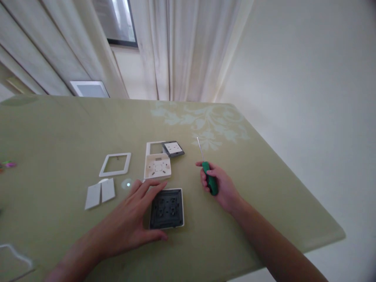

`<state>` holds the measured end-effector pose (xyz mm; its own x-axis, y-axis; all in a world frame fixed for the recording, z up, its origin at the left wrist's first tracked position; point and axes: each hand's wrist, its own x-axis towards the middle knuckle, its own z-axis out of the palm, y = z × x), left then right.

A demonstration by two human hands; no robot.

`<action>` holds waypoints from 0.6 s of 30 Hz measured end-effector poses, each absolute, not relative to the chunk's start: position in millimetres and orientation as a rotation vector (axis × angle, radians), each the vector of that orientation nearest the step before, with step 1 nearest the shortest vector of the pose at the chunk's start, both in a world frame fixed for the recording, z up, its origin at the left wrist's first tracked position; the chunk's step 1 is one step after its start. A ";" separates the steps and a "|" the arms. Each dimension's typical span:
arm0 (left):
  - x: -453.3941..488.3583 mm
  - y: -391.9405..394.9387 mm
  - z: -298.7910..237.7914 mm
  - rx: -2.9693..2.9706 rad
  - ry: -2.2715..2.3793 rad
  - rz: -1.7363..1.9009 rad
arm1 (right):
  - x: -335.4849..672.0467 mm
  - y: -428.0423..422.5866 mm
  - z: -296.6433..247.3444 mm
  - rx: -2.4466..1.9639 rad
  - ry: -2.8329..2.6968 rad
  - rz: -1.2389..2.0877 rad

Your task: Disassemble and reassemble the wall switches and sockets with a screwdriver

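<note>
My left hand lies on the table with its fingers spread along the left edge of a dark switch module in a white frame, thumb at its lower corner. My right hand is closed around the green handle of a screwdriver, whose thin shaft points up and away from me. Just beyond the module sit a white back box and a second dark module with a white face.
A white square frame and two white rocker covers lie left of the hands. A small shiny disc sits near my left fingertips. The green patterned tablecloth ends at the right edge; curtains hang behind.
</note>
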<state>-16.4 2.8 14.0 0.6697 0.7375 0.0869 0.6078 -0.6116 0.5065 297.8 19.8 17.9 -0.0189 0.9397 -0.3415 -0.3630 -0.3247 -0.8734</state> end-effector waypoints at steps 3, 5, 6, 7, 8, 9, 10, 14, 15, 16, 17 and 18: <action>-20.5 3.3 16.0 2.370 1.017 0.355 | 294.0 11.7 20.3 -1.268 -0.832 1.652; -19.7 3.1 17.0 2.340 1.012 0.351 | 290.1 7.4 18.7 -1.326 -0.945 1.671; -18.9 2.9 17.3 2.333 1.016 0.348 | 288.1 5.8 17.1 -1.350 -1.006 1.673; -18.1 2.8 17.7 2.332 1.020 0.345 | 286.1 4.5 15.2 -1.371 -1.065 1.677; -17.4 2.7 17.9 2.334 1.020 0.342 | 284.4 3.6 13.5 -1.386 -1.114 1.679; -17.0 2.6 18.1 2.336 1.021 0.341 | 283.1 3.1 12.2 -1.397 -1.142 1.681; -16.9 2.4 18.2 2.340 1.020 0.341 | 282.4 2.9 11.4 -1.401 -1.148 1.684; -18.0 1.3 17.8 2.362 1.022 0.347 | 283.6 3.8 13.3 -1.400 -1.113 1.666; -18.1 1.0 17.7 2.372 1.026 0.350 | 284.4 4.0 14.2 -1.396 -1.102 1.660; -18.2 0.7 17.6 2.383 1.029 0.355 | 285.2 4.2 14.9 -1.392 -1.092 1.652; -18.1 0.4 17.6 2.392 1.032 0.361 | 285.8 4.3 15.4 -1.388 -1.083 1.645; -17.9 0.1 17.8 2.398 1.034 0.365 | 286.1 4.3 15.8 -1.384 -1.073 1.641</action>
